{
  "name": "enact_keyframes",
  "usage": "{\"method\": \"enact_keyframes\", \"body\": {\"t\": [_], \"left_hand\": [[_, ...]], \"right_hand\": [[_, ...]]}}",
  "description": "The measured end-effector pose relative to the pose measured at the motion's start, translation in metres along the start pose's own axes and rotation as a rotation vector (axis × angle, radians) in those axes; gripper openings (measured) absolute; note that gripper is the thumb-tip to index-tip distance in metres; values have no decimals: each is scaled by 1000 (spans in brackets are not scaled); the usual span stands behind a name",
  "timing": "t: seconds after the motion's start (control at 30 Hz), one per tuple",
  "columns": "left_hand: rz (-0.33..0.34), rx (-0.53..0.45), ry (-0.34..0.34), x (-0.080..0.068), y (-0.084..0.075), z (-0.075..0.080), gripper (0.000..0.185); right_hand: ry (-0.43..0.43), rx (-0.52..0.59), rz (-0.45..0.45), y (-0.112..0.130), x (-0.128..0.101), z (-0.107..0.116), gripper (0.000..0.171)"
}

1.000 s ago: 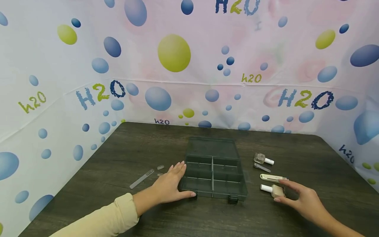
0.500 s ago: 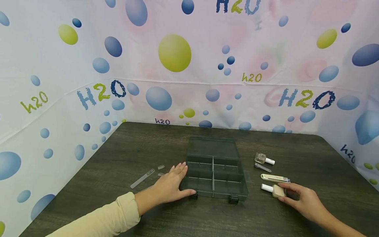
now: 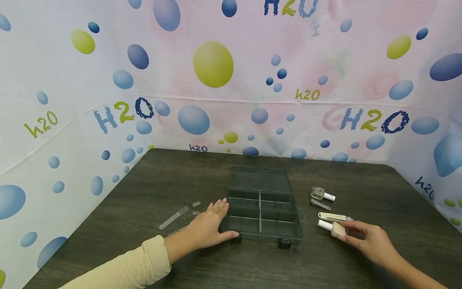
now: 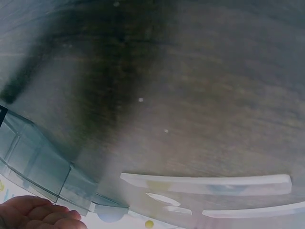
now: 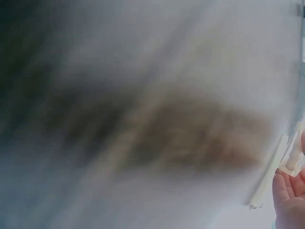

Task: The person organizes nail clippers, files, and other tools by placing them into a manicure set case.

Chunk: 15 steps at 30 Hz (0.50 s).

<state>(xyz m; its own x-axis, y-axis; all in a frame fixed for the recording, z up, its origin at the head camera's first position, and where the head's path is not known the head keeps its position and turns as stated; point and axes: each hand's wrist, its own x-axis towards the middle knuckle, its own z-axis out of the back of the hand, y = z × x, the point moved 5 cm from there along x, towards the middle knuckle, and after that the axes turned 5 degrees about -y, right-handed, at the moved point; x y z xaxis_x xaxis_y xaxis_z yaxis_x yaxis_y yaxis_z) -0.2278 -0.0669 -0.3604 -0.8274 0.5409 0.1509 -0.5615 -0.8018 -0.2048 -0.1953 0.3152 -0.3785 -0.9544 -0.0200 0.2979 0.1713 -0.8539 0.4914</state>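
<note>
Now, from the head view, the left hand (image 3: 207, 228) lies flat on the dark worktop (image 3: 162, 180), fingers straight, pressed against the left wall of the open grey organizer box (image 3: 260, 212). The right hand (image 3: 368, 239) pinches a beige nail polish bottle (image 3: 333, 228), white cap pointing left, just right of the box and beside a cream nail clipper (image 3: 333, 217). Further back lie a clear polish bottle (image 3: 321, 194) and a small metal tool (image 3: 319, 204). A clear nail file (image 3: 173, 217) rests left of the box.

Left wrist view: fingertips (image 4: 38, 214) meet the box's translucent wall (image 4: 43, 167), file (image 4: 205, 183) nearby.

Right wrist view: mostly blur; fingers (image 5: 288, 191) hold the bottle (image 5: 294, 157).
</note>
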Motion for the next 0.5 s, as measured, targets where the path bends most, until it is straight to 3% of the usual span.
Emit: {"method": "enact_keyframes", "body": {"t": [0.27, 0.5], "left_hand": [[9, -8, 0, 0, 0, 0, 83], [14, -24, -1, 0, 0, 0, 83]], "right_hand": [[-107, 56, 124, 22, 11, 10, 34], [-124, 146, 195, 48, 28, 11, 32]]}}
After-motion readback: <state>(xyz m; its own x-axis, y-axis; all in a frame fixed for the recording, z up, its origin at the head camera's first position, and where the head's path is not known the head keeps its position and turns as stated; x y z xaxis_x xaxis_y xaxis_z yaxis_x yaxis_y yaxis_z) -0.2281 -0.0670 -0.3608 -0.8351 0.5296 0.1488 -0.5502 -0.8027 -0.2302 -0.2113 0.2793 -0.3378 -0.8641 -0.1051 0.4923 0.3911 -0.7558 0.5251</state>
